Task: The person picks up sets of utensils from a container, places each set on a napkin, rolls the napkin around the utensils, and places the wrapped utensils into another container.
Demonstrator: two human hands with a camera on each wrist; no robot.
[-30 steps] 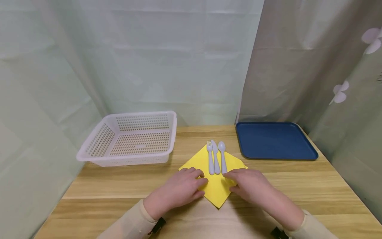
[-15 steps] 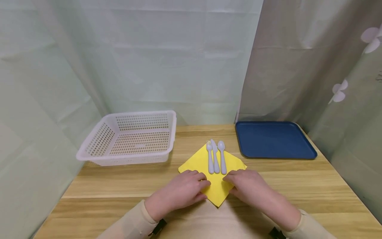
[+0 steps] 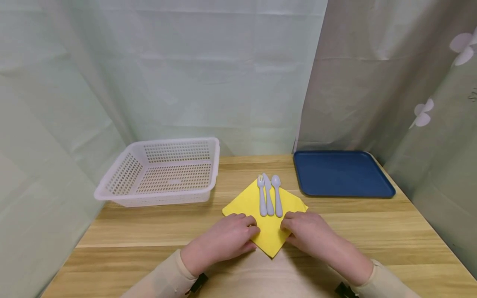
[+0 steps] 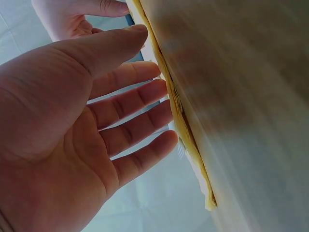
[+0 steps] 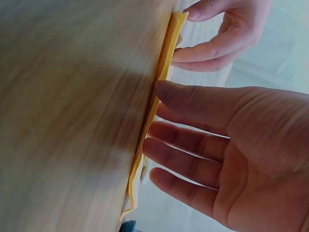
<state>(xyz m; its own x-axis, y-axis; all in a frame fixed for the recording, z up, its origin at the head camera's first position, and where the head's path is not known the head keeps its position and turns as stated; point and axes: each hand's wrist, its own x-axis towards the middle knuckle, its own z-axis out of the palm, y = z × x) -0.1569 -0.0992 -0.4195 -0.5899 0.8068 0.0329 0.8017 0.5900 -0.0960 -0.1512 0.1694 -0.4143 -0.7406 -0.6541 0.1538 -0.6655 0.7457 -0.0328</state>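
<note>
A folded yellow napkin [image 3: 269, 238] lies cornerwise on the wooden table, one corner toward me. On it rest a pale fork [image 3: 262, 196], a knife [image 3: 268, 196] and a spoon [image 3: 277, 196], side by side with handles toward me; their heads reach past the napkin's far edges. My left hand [image 3: 230, 236] touches the napkin's left near side with fingertips spread. My right hand [image 3: 308, 228] touches its right near side, loosely bent. In the left wrist view, the napkin edge [image 4: 186, 125] shows several thin layers against the fingertips. Neither hand touches the cutlery.
A white perforated basket [image 3: 171, 194] stands at the back left of the table [image 3: 149, 231]. A flat dark blue tray [image 3: 344, 176] lies at the back right. Pale curtains [image 3: 208, 74] hang behind and along both sides.
My left hand shifts slightly right, then a little back left along the napkin. My right fingertips draw back from beside the spoon's handle. Napkin and cutlery stay in place.
</note>
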